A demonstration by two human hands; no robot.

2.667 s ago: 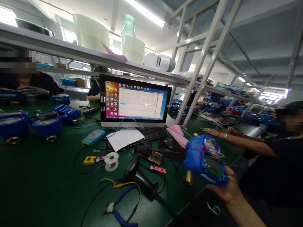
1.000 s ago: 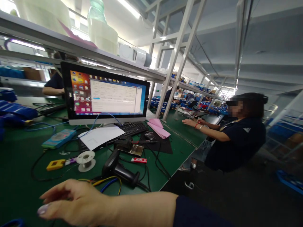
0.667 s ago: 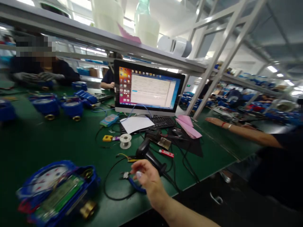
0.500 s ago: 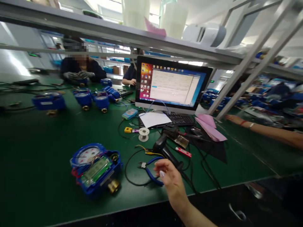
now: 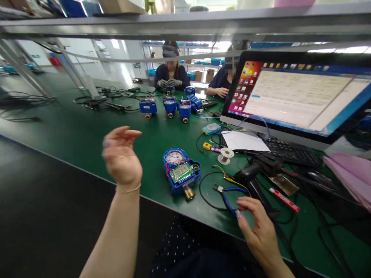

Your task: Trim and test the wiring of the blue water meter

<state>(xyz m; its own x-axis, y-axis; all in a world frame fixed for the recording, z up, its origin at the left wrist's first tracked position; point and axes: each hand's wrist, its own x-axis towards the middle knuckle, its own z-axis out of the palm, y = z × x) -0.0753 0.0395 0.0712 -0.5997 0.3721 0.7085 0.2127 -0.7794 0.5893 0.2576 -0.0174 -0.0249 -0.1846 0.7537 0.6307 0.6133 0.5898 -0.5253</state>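
A blue water meter (image 5: 182, 173) with an open display board and a brass fitting lies on the green bench (image 5: 72, 135) in front of me. My left hand (image 5: 121, 156) hangs raised in the air to the left of it, fingers loosely curled, holding nothing. My right hand (image 5: 256, 226) rests at the bench's near edge with fingers bent down, its fingertips touching the handles of the blue pliers (image 5: 228, 195). A black barcode scanner (image 5: 252, 179) lies just beyond that hand.
A monitor (image 5: 295, 96), keyboard (image 5: 286, 150), white paper (image 5: 243, 141), solder spool (image 5: 225, 155), red marker (image 5: 284, 200) and pink cloths (image 5: 350, 173) crowd the right. Three blue meters (image 5: 169, 106) stand further back. Two people sit across the bench. Cables (image 5: 104, 100) lie at the far left.
My view has swung left and down. My left hand has come up into view beside the meter. My right hand has stayed at the pliers.
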